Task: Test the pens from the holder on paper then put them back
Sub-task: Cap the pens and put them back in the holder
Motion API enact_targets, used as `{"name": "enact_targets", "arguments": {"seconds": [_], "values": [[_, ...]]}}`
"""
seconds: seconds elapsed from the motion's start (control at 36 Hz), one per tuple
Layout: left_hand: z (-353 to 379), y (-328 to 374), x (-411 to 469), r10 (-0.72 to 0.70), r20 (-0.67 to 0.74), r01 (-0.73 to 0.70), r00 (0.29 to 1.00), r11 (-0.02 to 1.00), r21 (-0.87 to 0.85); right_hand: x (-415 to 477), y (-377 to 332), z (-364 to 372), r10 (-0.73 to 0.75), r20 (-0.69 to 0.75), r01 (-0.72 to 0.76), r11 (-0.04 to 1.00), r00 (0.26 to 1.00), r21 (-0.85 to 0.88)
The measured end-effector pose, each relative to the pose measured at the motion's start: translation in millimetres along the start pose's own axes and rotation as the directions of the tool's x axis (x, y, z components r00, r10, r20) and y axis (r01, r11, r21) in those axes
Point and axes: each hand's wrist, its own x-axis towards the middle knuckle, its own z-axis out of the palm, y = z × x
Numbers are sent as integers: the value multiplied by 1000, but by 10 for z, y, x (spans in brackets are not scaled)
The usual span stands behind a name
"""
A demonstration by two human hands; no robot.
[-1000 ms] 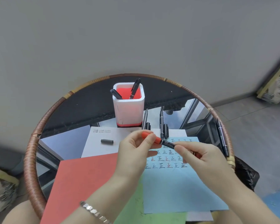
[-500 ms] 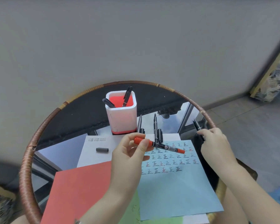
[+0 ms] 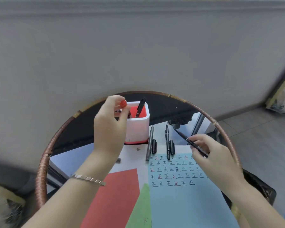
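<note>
Grey wall (image 3: pixel 138 46) filled the upper half of the view, and below it stood a round bench (image 3: pixel 43 170) with a woven rim and a reflective top. The left hand (image 3: pixel 110 124) was raised over the left side of the white pen holder (image 3: pixel 138 129), its thumb and fingers pinching a red-capped pen (image 3: pixel 123 104) near the top. The pen's lower part was hidden behind the fingers, so whether it touched the holder could not be told. Just right of that hand a black marker (image 3: pixel 141 106) leaned inside the red-lined holder.

The right hand (image 3: pixel 211 153) grasped a slim black pen (image 3: pixel 187 141) between thumb and fingers, its tip pointing up and left, away from the hand. Between the two hands a grey pen (image 3: pixel 150 142) and a dark pen (image 3: pixel 167 142) lay side by side on the bench, each with a loose cap just beside it. Nearer the person than the right hand lay a blue paper (image 3: pixel 179 198) covered in rows of written characters. A red sheet (image 3: pixel 115 195) and a green sheet (image 3: pixel 142 209) lay beside the left wrist, which wore a bracelet (image 3: pixel 87 178).
</note>
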Motion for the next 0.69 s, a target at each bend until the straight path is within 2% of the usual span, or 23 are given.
{"name": "enact_targets", "arguments": {"seconds": [0.08, 0.14, 0.25, 0.28, 0.33, 0.42, 0.5, 0.58, 0.69], "values": [[71, -52, 24, -3, 139, -16, 990, 990, 141, -12, 5, 20, -11, 5, 11, 1000, 1000, -3], [102, -64, 31, 18, 156, -46, 988, 982, 181, -24, 15, 19, -15, 0, 15, 1000, 1000, 4], [177, -6, -75, 222, 105, -243, 969, 932, 269, -57, 32, -29, -12, -13, 13, 999, 1000, 32], [218, 1, -130, 284, 125, -307, 951, 918, 252, -64, 40, -44, -6, -17, 7, 999, 1000, 44], [333, -13, -258, 348, 257, -398, 901, 900, 177, -76, 60, -76, 1, -31, 0, 998, 1000, 55], [534, -9, -424, 254, 564, -384, 786, 915, 123, -91, 98, -124, 2, -57, 1, 999, 998, 52], [732, -2, -494, 69, 767, -370, 638, 901, 227, -110, 125, -171, 2, -71, 1, 999, 997, 49], [866, -29, -476, -44, 841, -354, 539, 894, 273, -124, 166, -216, 14, -84, -9, 999, 996, 52], [942, -62, -447, -65, 850, -344, 522, 896, 279, -132, 231, -255, 21, -95, -16, 998, 995, 53]]}}
